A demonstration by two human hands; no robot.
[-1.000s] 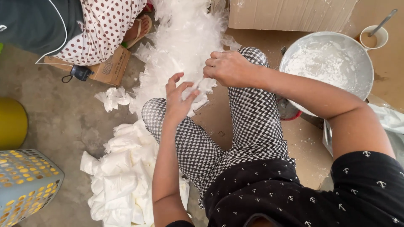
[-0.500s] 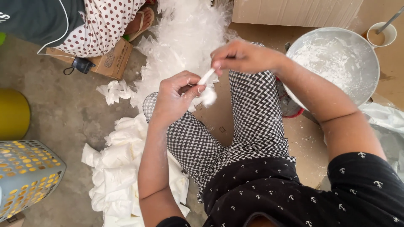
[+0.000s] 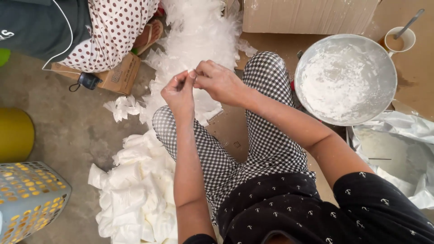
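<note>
Closest to me, the person sits on the floor in a dark top and checked trousers, knees drawn up. Beside the left leg, toward the near left edge of the floor, lies a heap of folded white packets, plump and finished-looking; that is the done share, as far as I can judge. A perforated plastic basket stands at the near left corner, with a yellow tub just beyond it.

Over the knees the two hands meet. The left hand and the right hand have their fingers pinched together on one small white scrap, thumb and forefinger tips closed on it from both sides. The scrap is so small and so pale against what lies behind that I cannot tell whether it is being folded, twisted or peeled.

Further out, just past the hands, a big loose pile of thin white sheets spreads over the floor; it looks like the stock not yet worked, and it is large, so much seems left. To the right of the knees sits a wide metal bowl dusted with white powder, and beyond it a small cup with a spoon. At the far left another person's dotted garment and a cardboard box show.
</note>
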